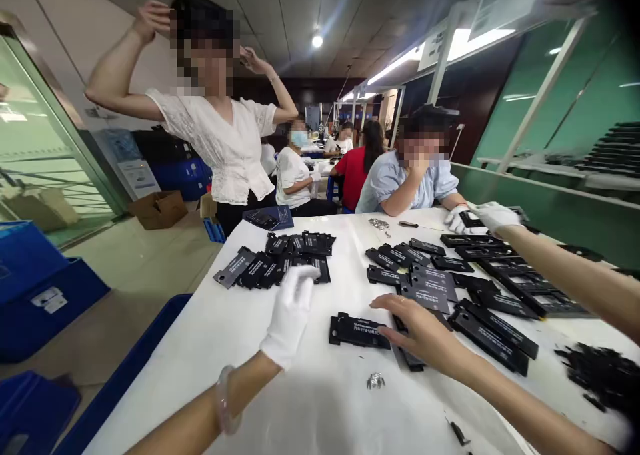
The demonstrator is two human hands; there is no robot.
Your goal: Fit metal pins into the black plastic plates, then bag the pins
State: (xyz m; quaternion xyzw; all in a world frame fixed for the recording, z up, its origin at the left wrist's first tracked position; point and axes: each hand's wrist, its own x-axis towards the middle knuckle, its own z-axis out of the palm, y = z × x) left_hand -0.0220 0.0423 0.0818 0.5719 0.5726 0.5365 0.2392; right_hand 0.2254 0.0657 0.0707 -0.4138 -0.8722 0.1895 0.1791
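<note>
My left hand (290,315), in a white glove with a bracelet at the wrist, is above the white table (310,402), fingers apart and holding nothing. It is nearest to a pile of black printed plates (257,268). My bare right hand (413,328) has its fingers spread, with the fingertips at the right end of a single black plate (353,330) lying flat. Under and beyond that hand lie several more black plates (430,288), overlapping. A small heap of metal pieces (375,380) rests nearer to me.
Another person's gloved hand (497,216) reaches in from the right over black frames (520,275). Small black parts (600,375) are heaped at the right. A seated person (410,175) leans at the far edge; another stands (225,142). Blue bins (45,302) are at the left.
</note>
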